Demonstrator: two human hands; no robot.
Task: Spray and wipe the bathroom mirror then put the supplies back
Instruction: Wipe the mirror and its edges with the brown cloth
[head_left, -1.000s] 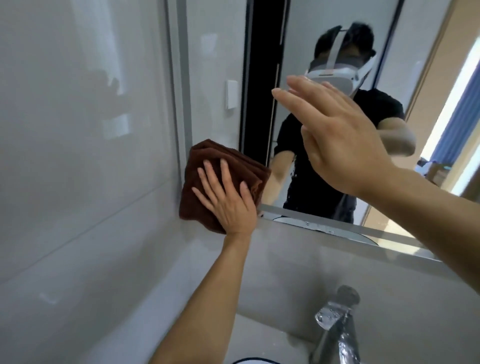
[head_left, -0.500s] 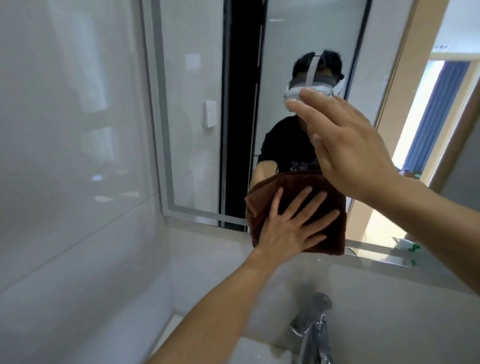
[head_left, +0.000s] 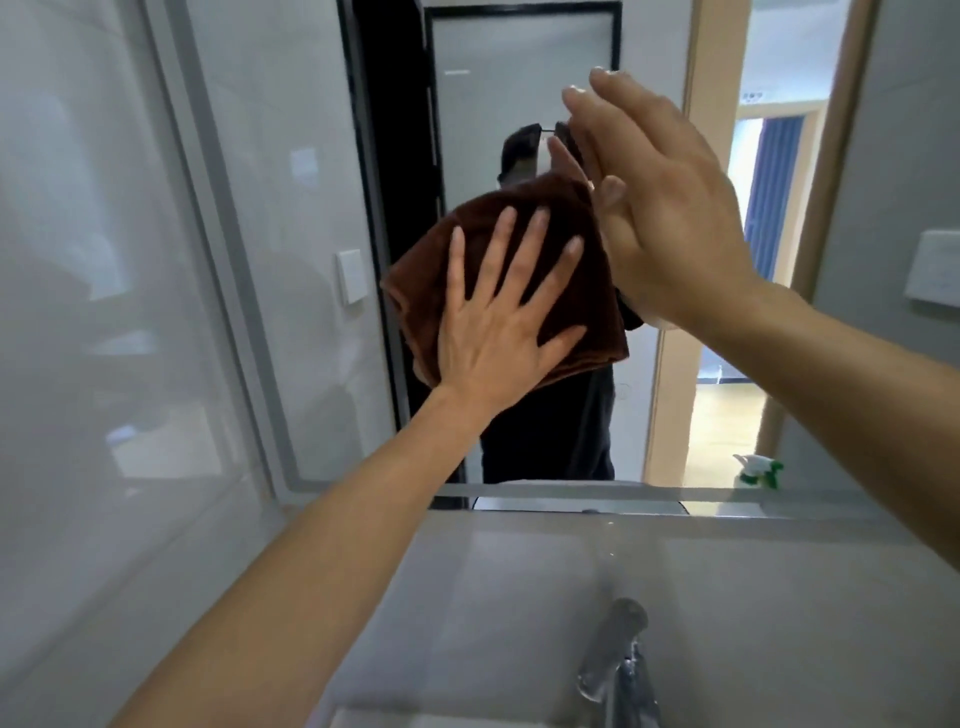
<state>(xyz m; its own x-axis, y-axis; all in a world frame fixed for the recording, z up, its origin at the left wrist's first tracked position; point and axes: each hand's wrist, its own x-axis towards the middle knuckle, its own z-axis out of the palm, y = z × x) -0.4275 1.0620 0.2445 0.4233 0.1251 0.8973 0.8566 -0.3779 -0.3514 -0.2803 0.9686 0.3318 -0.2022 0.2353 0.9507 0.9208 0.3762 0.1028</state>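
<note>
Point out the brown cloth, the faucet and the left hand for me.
brown cloth (head_left: 582, 291): head view, bare right part of the cloth.
faucet (head_left: 621, 660): head view, middle of the metal spout.
left hand (head_left: 498, 332): head view, back of the hand.

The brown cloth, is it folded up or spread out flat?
Folded. The brown cloth shows stacked layers along its lower right edge, under the left hand.

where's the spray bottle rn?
Head view, low right: the spray bottle shows only as a reflection in the mirror, just above its bottom edge, right of the brown cloth and above the faucet.
</note>
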